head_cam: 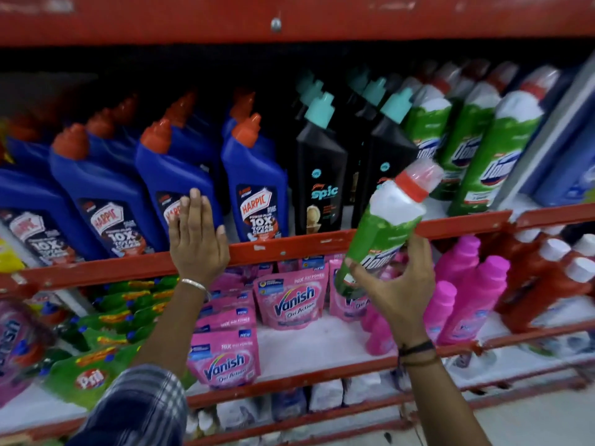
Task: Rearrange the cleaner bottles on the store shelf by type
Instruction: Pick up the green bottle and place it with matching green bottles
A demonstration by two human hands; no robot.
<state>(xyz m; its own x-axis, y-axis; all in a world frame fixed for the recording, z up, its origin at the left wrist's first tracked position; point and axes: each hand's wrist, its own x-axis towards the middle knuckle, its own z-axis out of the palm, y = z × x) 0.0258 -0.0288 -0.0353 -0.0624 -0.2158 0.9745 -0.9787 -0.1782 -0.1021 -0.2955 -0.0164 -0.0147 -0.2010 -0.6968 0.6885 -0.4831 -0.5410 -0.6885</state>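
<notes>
My right hand (397, 292) grips a green Domex bottle (383, 230) with a red cap, tilted to the right in front of the red shelf rail (299, 244). On the shelf behind it stand rows of blue Harpic bottles (254, 185), black Spic bottles (318, 185) with teal caps, and green Domex bottles (492, 152) at the right. My left hand (196, 236) lies flat with fingers apart against the rail and the front of a Harpic bottle (175, 175), holding nothing.
The shelf below holds pink Vanish pouches (291, 299), pink bottles (473, 294), red bottles (544, 278) and green Pril packs (90, 375). A red shelf beam (289, 17) runs overhead. A grey upright (547, 136) divides the shelf at the right.
</notes>
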